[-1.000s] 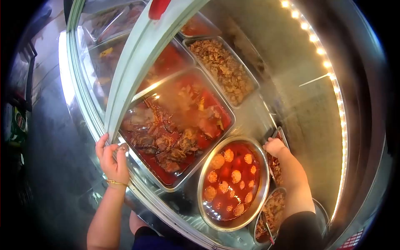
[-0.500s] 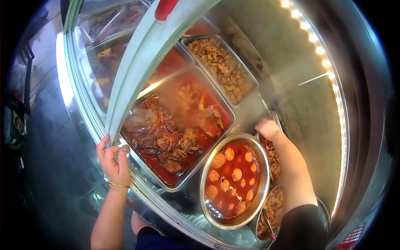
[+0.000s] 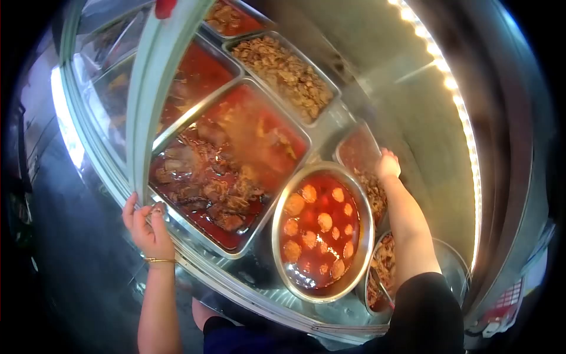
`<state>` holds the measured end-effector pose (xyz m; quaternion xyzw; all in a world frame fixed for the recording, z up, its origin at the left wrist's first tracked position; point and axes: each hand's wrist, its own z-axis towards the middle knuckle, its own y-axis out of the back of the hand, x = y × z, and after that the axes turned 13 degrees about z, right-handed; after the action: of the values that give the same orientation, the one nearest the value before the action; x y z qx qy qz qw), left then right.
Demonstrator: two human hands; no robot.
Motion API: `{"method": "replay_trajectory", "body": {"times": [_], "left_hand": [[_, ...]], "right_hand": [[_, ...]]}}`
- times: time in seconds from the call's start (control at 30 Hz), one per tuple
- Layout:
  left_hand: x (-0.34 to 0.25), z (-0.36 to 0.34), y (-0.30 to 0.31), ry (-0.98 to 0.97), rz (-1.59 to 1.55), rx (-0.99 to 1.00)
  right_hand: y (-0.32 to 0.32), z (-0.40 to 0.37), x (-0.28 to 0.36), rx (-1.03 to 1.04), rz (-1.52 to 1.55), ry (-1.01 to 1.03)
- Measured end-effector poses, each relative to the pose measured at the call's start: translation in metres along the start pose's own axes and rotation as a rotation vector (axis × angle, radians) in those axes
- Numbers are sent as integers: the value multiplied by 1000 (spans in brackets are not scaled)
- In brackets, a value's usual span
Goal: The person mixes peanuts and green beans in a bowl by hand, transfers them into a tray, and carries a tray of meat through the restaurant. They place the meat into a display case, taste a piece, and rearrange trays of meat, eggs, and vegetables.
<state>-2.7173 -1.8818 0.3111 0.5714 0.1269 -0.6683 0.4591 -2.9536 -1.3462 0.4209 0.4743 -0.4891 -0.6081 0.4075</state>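
My left hand (image 3: 146, 229), wearing a gold bracelet (image 3: 159, 260), has its fingers curled at the lower end of the pale frame of a glass sliding door (image 3: 145, 106). My right hand (image 3: 388, 164) reaches across the display case and is closed at the right rim of a narrow metal tray (image 3: 357, 147); its fingertips are partly hidden. Reddish food lies in that tray, partly behind my forearm. Left of it stands an oval steel basin (image 3: 277, 236) of red broth with round pieces floating. A large rectangular pan (image 3: 239, 252) of meat in red sauce sits beyond the basin.
Another pan (image 3: 306, 121) at the back holds brown sliced food. Near my right elbow is a bowl (image 3: 367, 298) of shredded food with a utensil in it. A curved wall with a light strip (image 3: 463, 106) bounds the right side. A red basket (image 3: 506, 301) stands at lower right.
The view has shifted, so the pans sit further up and left. My right hand has moved outward along the narrow tray, and more of that tray shows. My left hand stays at the door.
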Motion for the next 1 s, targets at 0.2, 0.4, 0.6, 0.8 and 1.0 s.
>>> {"method": "replay_trajectory", "body": {"times": [0.2, 0.4, 0.6, 0.8, 1.0], "left_hand": [[11, -2, -1, -41, 76, 17], [6, -2, 0, -83, 136, 6], [8, -2, -2, -73, 197, 3], [6, -2, 1, -64, 175, -2], [0, -1, 2, -73, 209, -12]], "right_hand": [[-25, -56, -111, 215, 65, -478], [-37, -101, -147, 370, 107, -528], [-92, -89, -200, 398, 218, -551], [-92, -81, -197, 673, 374, -675], [-96, -77, -207, 432, 726, -862]]}}
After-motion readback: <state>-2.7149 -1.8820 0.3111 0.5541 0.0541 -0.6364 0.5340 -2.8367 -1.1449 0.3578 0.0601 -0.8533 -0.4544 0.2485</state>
